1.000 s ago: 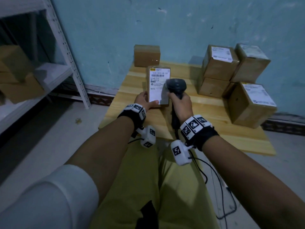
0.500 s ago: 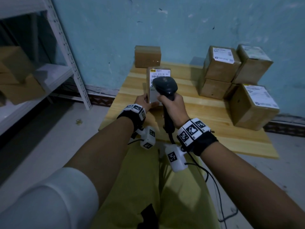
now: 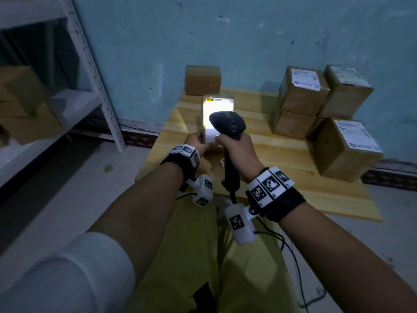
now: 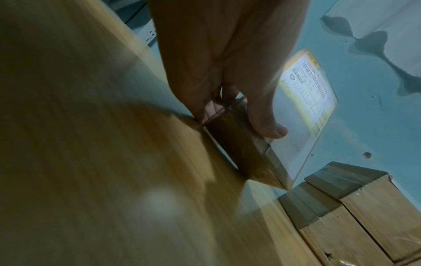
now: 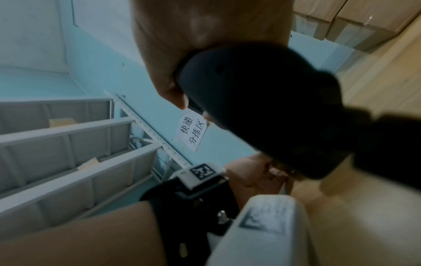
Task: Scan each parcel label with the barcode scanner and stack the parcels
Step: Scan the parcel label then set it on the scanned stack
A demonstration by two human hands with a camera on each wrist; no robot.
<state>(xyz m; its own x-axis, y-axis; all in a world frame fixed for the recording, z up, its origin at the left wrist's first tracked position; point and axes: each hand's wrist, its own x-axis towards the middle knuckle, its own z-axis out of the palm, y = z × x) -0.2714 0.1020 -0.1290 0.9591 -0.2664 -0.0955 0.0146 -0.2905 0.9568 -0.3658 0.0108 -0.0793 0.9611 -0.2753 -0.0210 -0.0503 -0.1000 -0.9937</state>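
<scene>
A person's left hand (image 3: pixel 195 143) stands a flat parcel (image 4: pixel 248 144) upright on its near edge at the middle of the wooden surface (image 3: pixel 282 159), thumb on the label face and fingers (image 4: pixel 196 100) curled round its back, while the right hand (image 3: pixel 239 152) is wrapped tight round the grip of a black barcode scanner (image 3: pixel 227 124) aimed at the shipping label (image 3: pixel 217 114), which glares white under the scanner's light. A brown parcel (image 3: pixel 202 80) sits at the far edge against the blue wall; four more labelled parcels (image 3: pixel 302 91) are piled to the right. The likeliest trouble is a failed read: the scanner head sits very near the label, and the thumb rests on its lower part. The parcel, balanced on a narrow edge, could also tip if the hold loosens, and the scanner's cable (image 3: pixel 291 251) trails across the lap where it could snag
</scene>
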